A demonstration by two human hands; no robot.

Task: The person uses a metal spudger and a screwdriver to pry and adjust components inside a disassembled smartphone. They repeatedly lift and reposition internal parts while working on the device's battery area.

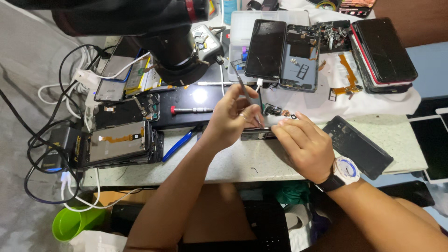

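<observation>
Left hand (233, 116) pinching tweezers (240, 84), right hand (303, 144) pressing down an opened phone (259, 134) on the table (261, 163). Back already off; small parts not yet back in.

Free worktop (261, 163): bare strip along the near edge below both hands; blocked left by stacked phone screens (119, 142) and blue pliers (179, 143), right by black panel (357, 147), behind by microscope (177, 51).
</observation>
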